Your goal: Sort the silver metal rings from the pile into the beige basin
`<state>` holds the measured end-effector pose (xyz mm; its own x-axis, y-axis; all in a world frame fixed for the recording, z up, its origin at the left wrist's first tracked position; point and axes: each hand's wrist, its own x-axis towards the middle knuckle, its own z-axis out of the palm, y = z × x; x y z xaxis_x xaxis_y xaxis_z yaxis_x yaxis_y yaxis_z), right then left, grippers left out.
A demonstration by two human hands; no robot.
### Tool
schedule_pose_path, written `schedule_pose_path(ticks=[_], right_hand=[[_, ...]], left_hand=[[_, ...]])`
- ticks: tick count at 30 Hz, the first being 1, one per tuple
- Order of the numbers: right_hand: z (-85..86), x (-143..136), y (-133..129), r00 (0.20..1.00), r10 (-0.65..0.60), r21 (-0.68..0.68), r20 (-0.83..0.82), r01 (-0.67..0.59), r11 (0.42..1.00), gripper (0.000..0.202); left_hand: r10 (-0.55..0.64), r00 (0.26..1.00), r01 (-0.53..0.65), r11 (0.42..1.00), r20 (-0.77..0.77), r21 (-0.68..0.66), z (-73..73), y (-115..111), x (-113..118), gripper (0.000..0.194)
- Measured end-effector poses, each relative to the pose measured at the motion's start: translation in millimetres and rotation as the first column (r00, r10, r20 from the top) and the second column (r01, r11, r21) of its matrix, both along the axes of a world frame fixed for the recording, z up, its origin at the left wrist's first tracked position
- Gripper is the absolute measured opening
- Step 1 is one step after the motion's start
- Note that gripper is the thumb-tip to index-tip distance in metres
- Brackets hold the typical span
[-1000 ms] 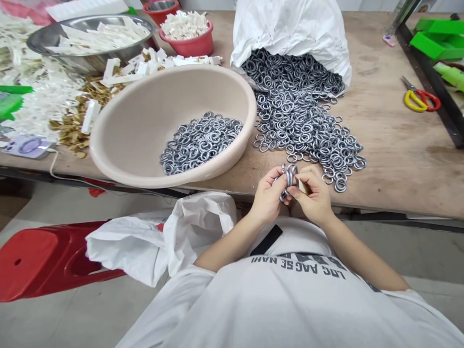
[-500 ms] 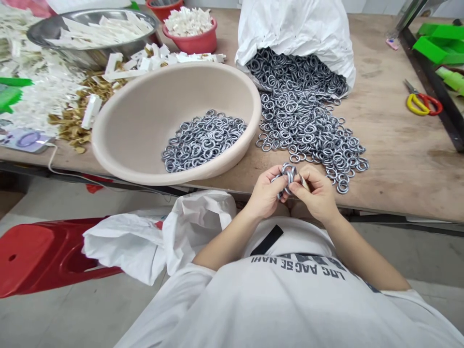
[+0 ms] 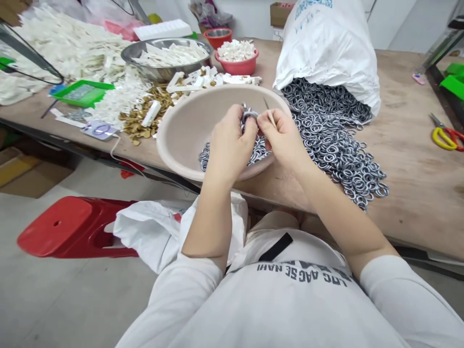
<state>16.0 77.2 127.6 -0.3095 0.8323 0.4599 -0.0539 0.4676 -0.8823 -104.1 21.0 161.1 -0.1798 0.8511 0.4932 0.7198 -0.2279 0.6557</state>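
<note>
My left hand (image 3: 232, 140) is closed on several grey metal-looking rings (image 3: 249, 115) above the beige basin (image 3: 177, 125). Close beside it, my right hand (image 3: 284, 137) pinches a thin pointed tool (image 3: 271, 117), its tip sticking up past the fingers. Below both hands, more grey rings lie in the bottom of the basin, partly hidden by my left hand. A large heap of loose rings (image 3: 329, 140) spreads over the table to the right, spilling from the mouth of a white sack (image 3: 326, 53).
Scissors (image 3: 444, 137) lie at the right. Behind the basin are a steel bowl (image 3: 165, 72), a red bowl of white pieces (image 3: 237, 66) and brass-coloured parts (image 3: 139, 116). A green tray (image 3: 83, 93) sits at the left; a red stool (image 3: 65, 227) stands below.
Both hands have moved from the table's front edge up and over the basin, still with rings in the left. The thin tool now shows more clearly in the right. The view has shifted.
</note>
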Motion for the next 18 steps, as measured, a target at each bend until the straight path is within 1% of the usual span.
schedule_pose_path(ticks=[1,3,5,6,8,11,13,15,16,17,18], right_hand=[[-0.1,-5,4,0.997,-0.037,0.015,0.068,0.036,0.999,0.031],[1.8,-7,6,0.97,-0.133,0.064,0.206,0.123,0.99,0.024],[5.2,-4,3,0.932,-0.204,0.11,0.3,0.179,0.978,0.019],[6.4,-2,1,0.924,-0.214,0.119,0.317,0.185,0.976,0.018],[6.4,5,-5,0.94,-0.181,0.102,0.288,0.158,0.982,0.018],[-0.1,15,-16,0.987,-0.079,-0.003,0.142,0.08,0.997,0.022],[-6.7,23,-27,0.998,-0.05,-0.096,0.025,0.053,0.994,0.023],[-13.7,32,-42,0.993,-0.082,-0.173,-0.089,0.065,0.983,0.022],[-17.4,36,-50,0.984,-0.112,-0.202,-0.141,0.082,0.976,0.02],[-21.2,40,-59,0.972,-0.14,-0.227,-0.19,0.096,0.969,0.019],[-25.3,45,-68,0.959,-0.163,-0.246,-0.231,0.104,0.964,0.018]], left_hand=[[0.037,0.993,-0.043,0.998,-0.111,-0.053,1.2,-1,-7,0.023],[0.052,0.958,-0.103,0.981,-0.283,-0.166,2.0,-5,-19,0.023],[0.043,0.926,-0.147,0.956,-0.375,-0.255,0.7,-9,-26,0.027],[0.05,0.915,-0.173,0.945,-0.4,-0.278,-0.6,-11,-28,0.03],[0.092,0.898,-0.231,0.931,-0.431,-0.282,-3.9,-11,-33,0.036],[0.15,0.893,-0.268,0.935,-0.424,-0.233,-7.6,-11,-37,0.03],[0.15,0.92,-0.227,0.958,-0.363,-0.177,-8.3,-14,-35,0.026],[0.084,0.961,-0.113,0.988,-0.263,-0.1,-9.1,-21,-25,0.028],[0.012,0.977,-0.026,0.998,-0.211,-0.062,-10.4,-26,-17,0.028],[-0.085,0.983,0.08,0.996,-0.163,-0.037,-12.8,-32,-7,0.03],[-0.193,0.973,0.191,0.981,-0.129,-0.033,-16.2,-37,5,0.032]])
